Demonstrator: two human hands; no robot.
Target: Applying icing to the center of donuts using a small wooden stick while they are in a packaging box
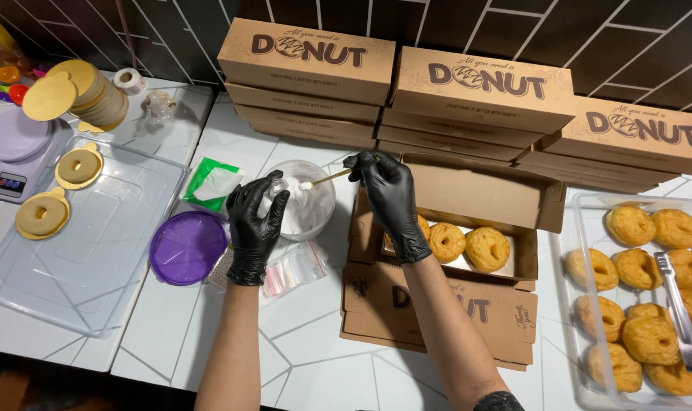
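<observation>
Both my hands wear black gloves. My right hand (388, 199) pinches a thin wooden stick (327, 178) whose tip carries white powder over a clear tub of white powder (306, 199). My left hand (255, 226) rests against the tub's left side with fingers spread. Under my right wrist stands an open brown cardboard box (506, 199) holding three golden donuts (468, 245).
Stacks of shut brown boxes (407, 91) line the back. A clear tray of several donuts (643, 304) with metal tongs (679, 308) sits at right. A purple lid (188, 247), small zip bags (296, 268), a green packet (211, 183), a clear lid (79, 236), gold card discs (76, 95) and a scale (7, 148) lie at left.
</observation>
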